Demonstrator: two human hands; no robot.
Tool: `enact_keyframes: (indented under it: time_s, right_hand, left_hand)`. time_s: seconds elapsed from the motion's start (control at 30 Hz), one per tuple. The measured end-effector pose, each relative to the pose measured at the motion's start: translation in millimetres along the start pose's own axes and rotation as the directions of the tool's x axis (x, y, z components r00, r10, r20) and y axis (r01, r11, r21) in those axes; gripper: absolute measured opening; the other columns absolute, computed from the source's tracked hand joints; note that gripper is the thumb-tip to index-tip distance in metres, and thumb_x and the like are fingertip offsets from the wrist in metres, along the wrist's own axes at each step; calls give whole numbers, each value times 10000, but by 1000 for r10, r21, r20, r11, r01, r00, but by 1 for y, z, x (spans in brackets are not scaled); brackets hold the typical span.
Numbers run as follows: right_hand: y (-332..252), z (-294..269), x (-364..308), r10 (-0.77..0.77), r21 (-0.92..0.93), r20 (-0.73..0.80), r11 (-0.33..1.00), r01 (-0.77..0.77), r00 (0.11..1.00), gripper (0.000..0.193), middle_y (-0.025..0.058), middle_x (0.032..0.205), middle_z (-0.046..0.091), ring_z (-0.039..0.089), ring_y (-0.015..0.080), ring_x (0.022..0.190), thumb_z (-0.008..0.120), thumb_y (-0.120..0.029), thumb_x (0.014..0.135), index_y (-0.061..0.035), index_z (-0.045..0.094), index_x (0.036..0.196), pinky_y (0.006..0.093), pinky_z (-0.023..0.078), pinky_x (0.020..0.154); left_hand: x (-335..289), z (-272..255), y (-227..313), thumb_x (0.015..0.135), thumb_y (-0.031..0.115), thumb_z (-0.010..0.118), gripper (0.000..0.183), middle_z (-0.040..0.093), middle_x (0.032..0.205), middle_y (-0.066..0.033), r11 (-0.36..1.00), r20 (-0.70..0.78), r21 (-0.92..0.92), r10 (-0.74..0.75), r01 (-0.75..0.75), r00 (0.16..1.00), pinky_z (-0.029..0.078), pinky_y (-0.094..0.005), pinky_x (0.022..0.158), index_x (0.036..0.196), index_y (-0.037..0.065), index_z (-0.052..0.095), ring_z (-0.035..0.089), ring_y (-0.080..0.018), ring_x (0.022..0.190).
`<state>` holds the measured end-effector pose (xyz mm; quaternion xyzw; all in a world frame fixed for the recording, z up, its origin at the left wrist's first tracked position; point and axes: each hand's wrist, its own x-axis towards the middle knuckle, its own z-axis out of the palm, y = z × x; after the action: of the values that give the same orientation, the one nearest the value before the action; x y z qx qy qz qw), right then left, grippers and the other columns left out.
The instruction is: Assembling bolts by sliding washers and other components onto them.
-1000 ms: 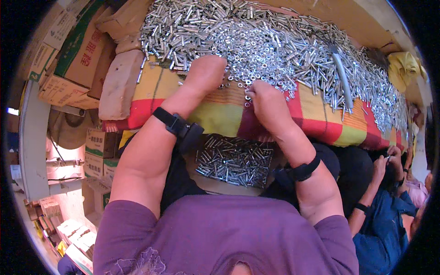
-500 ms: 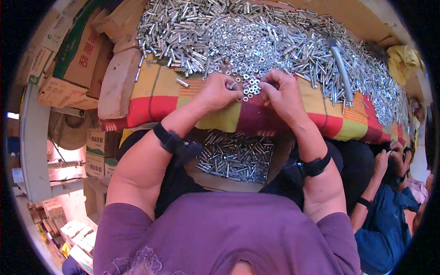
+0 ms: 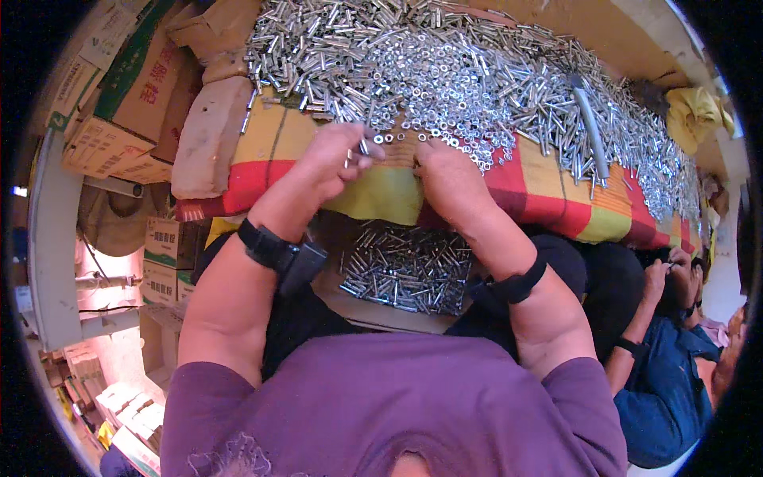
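Observation:
My left hand (image 3: 332, 163) is above the plaid cloth, its fingers closed around small shiny metal sleeves (image 3: 364, 147) that stick out between them. A short row of hex nuts (image 3: 389, 138) lies just past its fingertips. My right hand (image 3: 451, 179) is closed at the near edge of the nut pile (image 3: 445, 87), fingers bent down against the cloth. Whatever its fingertips hold, if anything, is hidden. Loose metal sleeves (image 3: 326, 48) surround the nuts in a broad heap. Between my knees, a cardboard box (image 3: 381, 316) holds many finished-looking metal bolts (image 3: 405, 266).
The red, yellow and green plaid cloth (image 3: 381, 195) covers the work surface. A pale block (image 3: 211, 139) and stacked cartons (image 3: 127, 111) stand at the left. A grey tube (image 3: 590, 131) lies on the heap. At the right, another person's hands (image 3: 668, 274) work close by.
My left hand has moved left and slightly up, showing metal sleeves in its fingers. The right hand has shifted left, and the nuts near it lie farther apart.

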<state>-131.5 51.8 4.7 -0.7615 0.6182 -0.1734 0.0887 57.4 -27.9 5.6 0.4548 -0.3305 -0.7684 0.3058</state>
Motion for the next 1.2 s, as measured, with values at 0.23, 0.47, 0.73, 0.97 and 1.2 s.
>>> enact_keyframes:
  time_s: [0.23, 0.47, 0.73, 0.97, 1.2]
  right_hand:
    - [-5, -16, -8, -44, -175, -50, 984, 34, 998, 97, 155, 828, 624, 633, 316, 739, 516, -43, 794, -16, 594, 845, 409, 513, 641]
    - [17, -27, -10, 288, 864, 158, 423, -273, 945, 80, 60, 659, 611, 568, 132, 524, 630, -55, 826, 8, 585, 843, 246, 454, 465]
    - [17, -22, -11, 271, 929, 245, 210, -306, 931, 58, 29, 657, 597, 546, 78, 511, 623, -58, 846, -12, 589, 833, 198, 439, 437]
    - [18, -21, -6, 180, 943, 306, 76, -324, 935, 99, 22, 669, 598, 550, 80, 527, 635, -106, 849, -13, 603, 839, 217, 452, 459]
    - [36, -14, -1, -144, 97, -290, 979, 179, 946, 70, 125, 727, 591, 617, 285, 630, 641, -90, 774, -23, 621, 766, 373, 509, 546]
  left_hand:
    - [0, 16, -20, 879, 168, 596, 158, 621, 660, -39, 737, 132, 617, 250, -277, 959, 330, -212, 378, 876, 12, 618, 452, -67, 424]
    - [-2, 26, -31, 803, 119, 653, 106, 635, 670, -22, 644, 270, 636, 330, -425, 904, 395, -236, 450, 844, 21, 657, 506, -66, 499]
    - [8, 26, -41, 784, 82, 637, 90, 640, 714, -22, 410, 452, 623, 505, -666, 735, 423, -237, 518, 843, 23, 669, 534, -63, 579]
    - [-5, 26, -24, 822, 75, 620, 93, 584, 659, 19, 747, 466, 430, 297, -506, 834, 374, -206, 466, 896, 41, 665, 487, -36, 526]
    - [22, 8, -14, 827, 85, 632, 97, 573, 636, 6, 720, 173, 501, 461, -481, 870, 360, -200, 436, 898, 25, 662, 471, -47, 481]
